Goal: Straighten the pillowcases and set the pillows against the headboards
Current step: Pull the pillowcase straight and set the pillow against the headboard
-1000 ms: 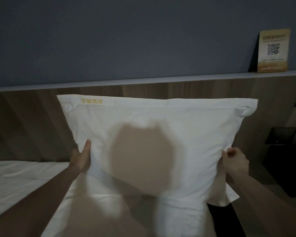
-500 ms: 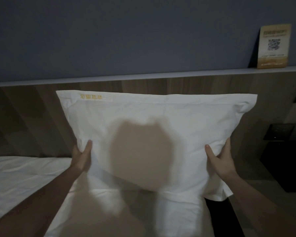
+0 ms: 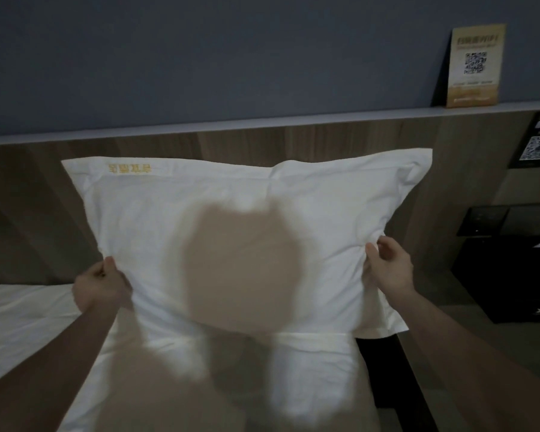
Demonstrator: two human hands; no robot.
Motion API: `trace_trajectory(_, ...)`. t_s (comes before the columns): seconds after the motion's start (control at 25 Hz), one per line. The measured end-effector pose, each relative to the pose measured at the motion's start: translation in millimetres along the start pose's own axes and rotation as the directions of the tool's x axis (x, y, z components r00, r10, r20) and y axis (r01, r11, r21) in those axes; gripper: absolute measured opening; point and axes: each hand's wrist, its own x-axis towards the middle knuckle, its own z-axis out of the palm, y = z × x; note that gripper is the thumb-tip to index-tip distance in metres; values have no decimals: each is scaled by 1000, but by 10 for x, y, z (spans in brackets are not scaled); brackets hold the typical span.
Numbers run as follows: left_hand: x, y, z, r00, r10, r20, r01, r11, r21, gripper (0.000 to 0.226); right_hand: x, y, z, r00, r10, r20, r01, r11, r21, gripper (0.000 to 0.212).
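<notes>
Firmly pinched on both side flaps; left hand (image 3: 102,286) curled, thumb over the front of the fabric and fingers tucked behind the left edge of the pillow (image 3: 237,241); right hand (image 3: 387,269) likewise clamped, thumb (image 3: 371,254) on the front face, remaining fingers bent round the right-hand flap near a small pucker of cloth; neither hand holding anything else. Best done, judging by the grip, with an even outward pull from both sides at once, keeping the pillowcase taut so the crease near the top hem flattens; better to hold by the flange alone, not the filling, and to avoid dragging one corner lower than the other. Pillow standing upright between the two hands, bottom edge resting on the white bedsheet (image 3: 19,310), back leaning against the wooden headboard (image 3: 449,182), yellow embroidered lettering (image 3: 129,168) at the upper left corner; right lower corner overhanging the mattress edge slightly. Beyond, on the ledge above the headboard, a card with a QR code (image 3: 474,65); further right, a dark bedside unit (image 3: 512,275).
</notes>
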Motion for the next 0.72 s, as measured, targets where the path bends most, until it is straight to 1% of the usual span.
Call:
trace_trajectory(0.04,-53,5,1,999,-27,32,27,1000,13,48,-22,21,6,999,-33,39,34,999,-42,39)
trace_trajectory(0.08,-78,33,28,997,-53,56,53,999,10,49,-56,45,7,995,-77,59,82,993,-90,51)
trace_trajectory(0.12,-94,100,45,996,-45,77,47,999,-19,54,-79,90,10,989,-134,65,141,983,-120,62)
trace_trajectory(0.16,-100,157,62,996,20,85,-15,998,-64,62,-122,119,12,977,-196,80,206,969,-135,69)
trace_trajectory(0.2,-138,218,85,987,122,102,-113,990,-87,70,-181,139,22,964,-242,106,257,954,-158,73)
trace_trajectory(0.24,-189,250,113,965,214,150,-205,976,-76,77,-251,146,45,953,-265,148,290,938,-189,76)
trace_trajectory(0.28,-272,293,131,938,272,217,-265,962,-60,81,-299,142,65,946,-269,181,305,927,-216,78)
trace_trajectory(0.32,-369,317,143,919,296,259,-293,955,-51,83,-323,124,78,944,-270,187,310,922,-233,80)
trace_trajectory(0.4,-538,326,144,888,384,253,-391,920,-23,82,-350,100,90,937,-295,186,334,911,-241,82)
trace_trajectory(0.44,-619,350,143,857,441,268,-460,888,11,84,-342,92,77,931,-298,212,347,902,-258,85)
trace_trajectory(0.48,-659,362,167,828,468,308,-505,862,49,88,-315,98,60,923,-287,256,356,888,-291,88)
trace_trajectory(0.52,-705,379,175,817,455,354,-512,855,81,92,-293,117,42,916,-266,301,362,872,-330,91)
trace_trajectory(0.6,-801,348,232,832,369,414,-454,882,127,100,-297,188,13,903,-221,369,365,849,-383,97)
trace_trajectory(0.64,-859,302,253,831,348,434,-449,880,155,104,-331,229,3,899,-201,389,359,847,-392,100)
trace_trajectory(0.72,-994,191,297,809,343,478,-489,843,223,112,-401,333,-21,886,-194,421,374,837,-400,103)
